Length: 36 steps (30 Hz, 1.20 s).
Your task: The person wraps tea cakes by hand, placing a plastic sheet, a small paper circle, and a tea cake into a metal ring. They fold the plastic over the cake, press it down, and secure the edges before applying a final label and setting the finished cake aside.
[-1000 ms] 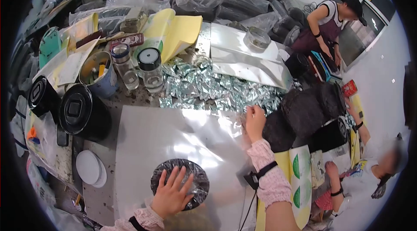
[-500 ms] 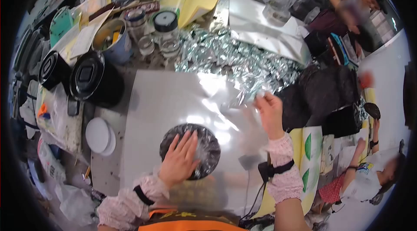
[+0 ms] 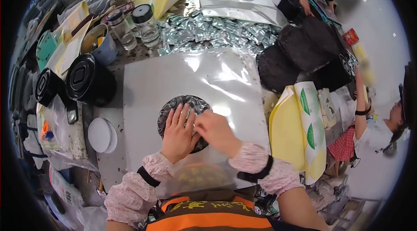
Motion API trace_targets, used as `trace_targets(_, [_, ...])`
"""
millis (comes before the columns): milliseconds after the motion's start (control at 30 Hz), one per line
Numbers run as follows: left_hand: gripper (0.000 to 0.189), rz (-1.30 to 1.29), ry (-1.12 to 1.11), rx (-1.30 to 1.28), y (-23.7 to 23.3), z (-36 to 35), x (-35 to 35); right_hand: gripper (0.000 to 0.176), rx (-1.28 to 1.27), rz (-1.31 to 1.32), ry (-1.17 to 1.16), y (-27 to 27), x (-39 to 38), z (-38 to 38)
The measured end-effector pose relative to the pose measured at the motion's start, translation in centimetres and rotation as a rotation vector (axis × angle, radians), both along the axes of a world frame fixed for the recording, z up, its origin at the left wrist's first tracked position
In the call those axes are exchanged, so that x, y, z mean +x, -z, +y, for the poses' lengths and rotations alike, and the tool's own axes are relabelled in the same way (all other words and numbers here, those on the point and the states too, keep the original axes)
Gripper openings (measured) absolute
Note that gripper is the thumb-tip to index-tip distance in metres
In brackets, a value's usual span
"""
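A round dark disc [image 3: 184,100] with a shiny, crinkled clear film over it lies on the pale sheet-covered work surface in front of me. My left hand [image 3: 178,133] rests flat on the disc, fingers stretched and slightly apart, a ring on one finger. At the disc's right side, my right hand [image 3: 215,131] has its fingers curled and pinched together close to the left fingertips. Whatever it holds is hidden behind the fingers. Beyond the sheet [image 3: 152,74] lies a heap of small silvery-green foil packets [image 3: 217,31].
Black canisters [image 3: 89,79] and white round lids [image 3: 100,135] stand left. Glass jars [image 3: 145,26] are at the back left. Dark bulky lumps [image 3: 278,68] and yellow printed sheets [image 3: 289,131] lie right. Two other people work beyond, one person's arm [image 3: 359,94] reaching in at right.
My right hand has come from the foil packets' near edge down and left to the disc. My left hand stays flat on the disc. The camera view has shifted.
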State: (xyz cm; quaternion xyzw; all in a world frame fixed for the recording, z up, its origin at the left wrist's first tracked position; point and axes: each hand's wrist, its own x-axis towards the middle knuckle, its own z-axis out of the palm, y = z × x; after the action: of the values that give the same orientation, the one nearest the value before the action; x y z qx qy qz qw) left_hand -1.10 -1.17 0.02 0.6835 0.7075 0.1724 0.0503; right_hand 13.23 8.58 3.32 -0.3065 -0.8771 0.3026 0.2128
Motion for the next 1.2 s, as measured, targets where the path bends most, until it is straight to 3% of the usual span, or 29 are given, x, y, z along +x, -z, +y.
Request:
trace_targets(67, [0.066,0.028,0.009,-0.030,0.5,0.2,0.1,0.008,-0.001,-0.073,-0.003,3.1,-1.0,-0.8])
trace_targets(133, [0.070,0.025,0.008,-0.037,-0.1,0.2,0.4,0.007,0.073,0.067,-0.108,4.0,0.1,-0.3])
trace_targets(167, [0.071,0.017,0.004,-0.059,-0.3,0.1,0.6,0.006,-0.006,0.128,-0.133,3.0,1.5,0.2])
trace_targets(267, [0.075,0.036,0.027,-0.068,-0.2,0.2,0.7,0.013,0.378,0.248,0.306,2.3,11.1,2.6])
trace_targets(367, [0.075,0.049,0.027,-0.077,-0.3,0.1,0.8,0.018,0.616,-0.111,0.850,4.9,26.8,3.3])
trace_targets(467, [0.076,0.045,0.028,-0.117,-0.7,0.4,0.8,0.029,0.856,-0.522,0.887,6.6,36.8,0.5])
trace_targets(567, [0.074,0.071,0.037,-0.120,-0.5,0.1,0.9,0.031,0.717,-0.432,0.955,8.6,38.2,0.5])
trace_targets(667, [0.073,0.088,0.050,-0.110,-0.5,0.1,0.9,0.025,0.242,-0.045,1.267,6.7,38.8,1.5])
trace_targets(767, [0.073,0.088,0.048,-0.085,-0.2,0.1,0.8,0.022,0.303,-0.197,1.128,5.8,38.5,0.6])
trace_targets(867, [0.072,0.075,0.045,-0.070,0.1,-0.1,0.9,0.022,0.907,-0.525,0.904,6.6,37.7,0.2])
trace_targets(967, [0.072,0.077,0.053,-0.065,-0.1,-0.1,0.6,0.023,0.814,-0.358,0.996,7.7,37.8,0.5])
trace_targets(1067, [0.072,0.079,0.048,-0.054,-0.1,0.1,0.9,0.021,0.299,-0.031,1.300,5.7,38.6,1.1])
trace_targets(1133, [0.072,0.094,0.046,-0.043,0.3,-0.1,0.7,0.018,0.297,0.164,1.427,9.2,47.6,2.7])
trace_targets(1167, [0.077,0.107,0.044,-0.043,0.5,-0.2,0.5,0.016,0.399,0.206,1.669,11.3,54.0,2.5])
trace_targets(1200, [0.079,0.085,0.056,-0.062,0.2,-0.3,0.5,0.020,0.573,0.205,1.751,16.0,63.3,1.0])
